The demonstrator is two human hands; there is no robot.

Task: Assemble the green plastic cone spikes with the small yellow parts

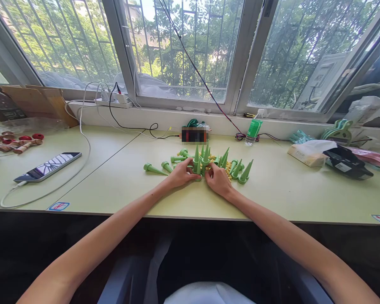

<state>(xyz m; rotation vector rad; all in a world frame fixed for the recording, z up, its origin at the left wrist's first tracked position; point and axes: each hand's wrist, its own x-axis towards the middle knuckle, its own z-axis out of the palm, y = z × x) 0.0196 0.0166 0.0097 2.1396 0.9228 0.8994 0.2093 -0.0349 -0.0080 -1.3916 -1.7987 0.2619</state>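
My left hand [180, 173] is closed around the base of a green plastic watering spike [196, 164], which stands with its point up. Right beside it, my right hand [220, 180] has its fingers closed on a second green spike [205, 158], also point up. The fingertips partly cover both bases. To the left of my hands, a loose green spike [155, 169] lies on its side with its ribbed cap outward. Several others surround my hands, among them a tilted spike [245, 173] at the right. Small yellow pieces [233, 167] are heaped behind my right hand.
A green-labelled bottle [253, 128] stands by the window sill. At the right are a tissue box [307, 154] and a black packet [348, 162]. A phone [49, 166] with a white cable lies at the left, near wooden toys [23, 145]. A blurred-out device [194, 135] sits behind the spikes.
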